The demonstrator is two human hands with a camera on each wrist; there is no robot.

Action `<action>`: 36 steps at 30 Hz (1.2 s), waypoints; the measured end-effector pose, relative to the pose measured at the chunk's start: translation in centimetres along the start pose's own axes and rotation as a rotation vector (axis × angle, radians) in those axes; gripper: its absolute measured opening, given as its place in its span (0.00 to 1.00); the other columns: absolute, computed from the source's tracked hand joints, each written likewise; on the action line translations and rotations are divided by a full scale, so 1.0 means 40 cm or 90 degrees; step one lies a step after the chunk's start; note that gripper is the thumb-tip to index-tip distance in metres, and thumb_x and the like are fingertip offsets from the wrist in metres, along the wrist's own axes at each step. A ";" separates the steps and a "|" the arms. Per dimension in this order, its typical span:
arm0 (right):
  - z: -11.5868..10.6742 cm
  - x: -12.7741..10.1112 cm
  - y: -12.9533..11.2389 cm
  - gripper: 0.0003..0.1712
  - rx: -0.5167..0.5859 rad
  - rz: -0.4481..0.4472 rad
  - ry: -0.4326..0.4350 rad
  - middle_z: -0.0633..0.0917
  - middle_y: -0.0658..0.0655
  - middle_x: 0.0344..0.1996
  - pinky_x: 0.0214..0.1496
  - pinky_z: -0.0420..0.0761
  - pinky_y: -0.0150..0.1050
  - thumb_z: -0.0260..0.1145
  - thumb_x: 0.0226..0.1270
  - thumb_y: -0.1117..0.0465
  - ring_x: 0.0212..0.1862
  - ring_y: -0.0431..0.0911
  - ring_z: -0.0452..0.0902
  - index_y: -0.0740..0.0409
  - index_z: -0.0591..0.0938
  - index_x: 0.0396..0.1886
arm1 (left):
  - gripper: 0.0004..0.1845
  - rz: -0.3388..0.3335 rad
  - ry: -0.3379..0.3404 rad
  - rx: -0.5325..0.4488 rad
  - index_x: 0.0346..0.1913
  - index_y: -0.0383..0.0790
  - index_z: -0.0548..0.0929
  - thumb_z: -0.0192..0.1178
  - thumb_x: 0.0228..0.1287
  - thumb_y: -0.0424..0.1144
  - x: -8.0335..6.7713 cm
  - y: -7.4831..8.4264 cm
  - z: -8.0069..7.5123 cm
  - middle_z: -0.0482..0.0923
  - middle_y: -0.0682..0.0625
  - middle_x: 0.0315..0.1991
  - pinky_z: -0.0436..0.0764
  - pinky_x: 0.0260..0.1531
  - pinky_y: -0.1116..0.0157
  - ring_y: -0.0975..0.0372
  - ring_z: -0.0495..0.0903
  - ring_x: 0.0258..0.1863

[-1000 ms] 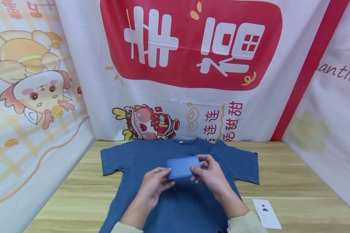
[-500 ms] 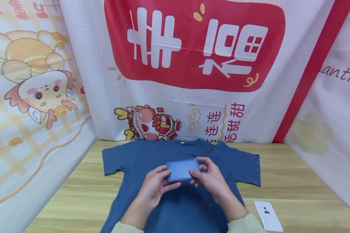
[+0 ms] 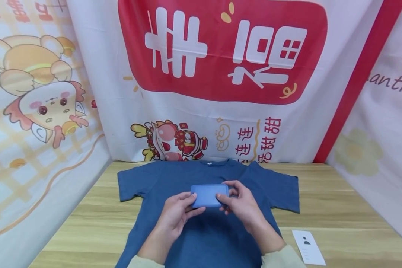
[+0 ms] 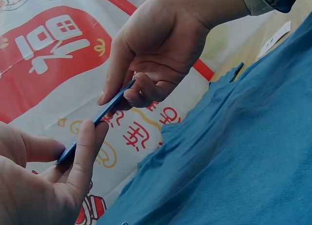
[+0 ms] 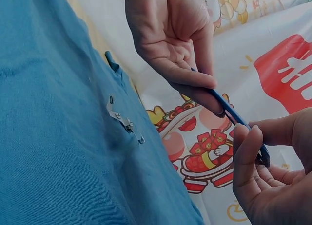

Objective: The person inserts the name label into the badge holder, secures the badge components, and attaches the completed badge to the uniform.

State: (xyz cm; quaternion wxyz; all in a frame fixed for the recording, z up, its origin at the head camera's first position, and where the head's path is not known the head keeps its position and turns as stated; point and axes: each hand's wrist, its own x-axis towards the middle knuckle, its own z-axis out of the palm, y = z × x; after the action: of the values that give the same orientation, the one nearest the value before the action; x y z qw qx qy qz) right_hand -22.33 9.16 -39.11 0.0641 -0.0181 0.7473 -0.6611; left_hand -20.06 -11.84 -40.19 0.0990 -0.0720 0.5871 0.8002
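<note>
A flat blue badge holder (image 3: 206,196) is held level above the dark blue T-shirt (image 3: 187,238). At its left end, my left hand (image 3: 174,216) pinches it between thumb and fingers. My right hand (image 3: 242,204) grips the right end, its thumb on the face and its fingers at the edge and behind. Both wrist views show the holder edge-on, as a thin strip between the two hands. In the right wrist view, a small metal badge clip (image 5: 126,120) appears against the shirt. A white card (image 3: 308,247) printed with a person icon lies on the table at the right.
Under the shirt is a wood-grain table (image 3: 335,208). The shirt lies spread out with its collar toward the back. Printed cloth (image 3: 174,100) hangs behind the table and along both sides.
The holder has turned slightly, its right end coming down so that it is now level. Both hands keep their grip, and the right thumb has shifted a little left on the face.
</note>
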 end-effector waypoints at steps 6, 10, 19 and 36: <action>-0.005 0.000 0.003 0.25 0.005 -0.011 0.008 0.84 0.57 0.31 0.31 0.86 0.37 0.74 0.73 0.63 0.26 0.46 0.84 0.59 0.80 0.67 | 0.28 0.009 0.010 0.011 0.75 0.25 0.72 0.60 0.83 0.40 -0.002 -0.004 0.005 0.71 0.28 0.76 0.92 0.54 0.58 0.54 0.89 0.57; -0.008 0.000 0.000 0.25 0.009 -0.015 0.012 0.83 0.57 0.30 0.32 0.86 0.37 0.74 0.73 0.64 0.26 0.46 0.83 0.60 0.80 0.67 | 0.26 0.015 0.020 0.022 0.72 0.26 0.76 0.61 0.82 0.40 -0.002 -0.006 0.007 0.75 0.30 0.72 0.92 0.53 0.58 0.55 0.90 0.54; -0.010 0.003 -0.004 0.24 0.018 -0.013 0.018 0.82 0.57 0.29 0.33 0.88 0.38 0.74 0.73 0.65 0.25 0.45 0.82 0.61 0.82 0.66 | 0.25 0.015 0.030 0.016 0.69 0.27 0.78 0.67 0.78 0.41 -0.003 -0.005 0.011 0.80 0.33 0.67 0.93 0.52 0.58 0.57 0.91 0.49; -0.007 0.002 0.005 0.18 -0.081 0.048 -0.076 0.91 0.56 0.40 0.34 0.90 0.40 0.77 0.69 0.54 0.33 0.46 0.87 0.62 0.83 0.47 | 0.22 0.033 0.098 0.026 0.61 0.30 0.83 0.74 0.70 0.38 -0.003 -0.012 0.008 0.87 0.43 0.49 0.91 0.40 0.66 0.61 0.86 0.37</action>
State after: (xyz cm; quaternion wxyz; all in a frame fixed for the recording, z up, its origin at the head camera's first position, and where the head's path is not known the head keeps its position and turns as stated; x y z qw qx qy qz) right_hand -22.44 9.43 -39.27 0.1316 -0.0334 0.7829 -0.6071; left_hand -19.83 -11.40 -40.52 0.0341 -0.1160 0.6105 0.7827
